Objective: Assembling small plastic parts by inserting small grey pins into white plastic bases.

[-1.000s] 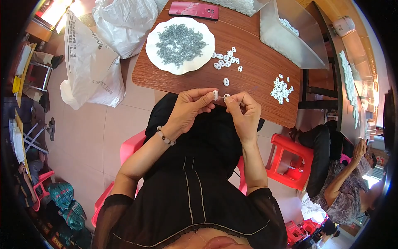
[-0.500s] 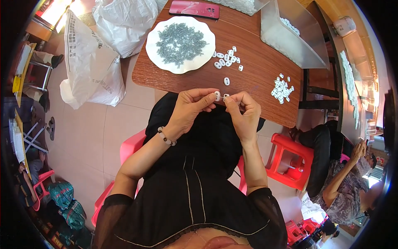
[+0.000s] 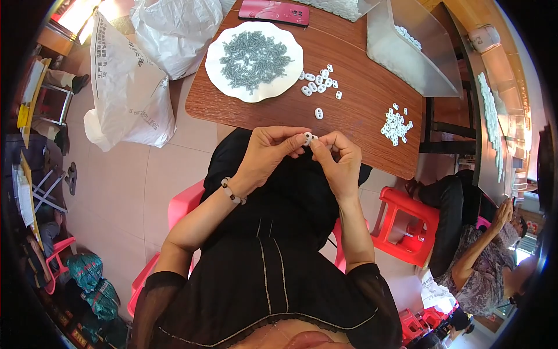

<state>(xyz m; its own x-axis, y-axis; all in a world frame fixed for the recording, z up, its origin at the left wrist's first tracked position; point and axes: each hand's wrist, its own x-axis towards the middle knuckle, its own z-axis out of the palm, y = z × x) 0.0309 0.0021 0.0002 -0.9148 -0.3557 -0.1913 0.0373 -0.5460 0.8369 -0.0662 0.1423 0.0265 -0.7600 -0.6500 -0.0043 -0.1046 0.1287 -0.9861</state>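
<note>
L hand (image 3: 268, 152): white oval pc. (image 3: 308, 137) pinched, long axis approx. 12–6 | R hand (image 3: 340, 160): sm. white pc. (image 3: 314, 138) pinched at oval's 3 o'clock, contact unclear | 1 loose pc. (image 3: 318, 114) left at hands' 1 o'clock

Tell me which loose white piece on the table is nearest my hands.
The oval piece lying alone; others sit farther off, clustered beside the plate or piled at right.

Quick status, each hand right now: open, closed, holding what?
Left hand: closed, pinching a white piece.
Right hand: closed, pinching what looks like a smaller piece, mostly hidden.
</note>
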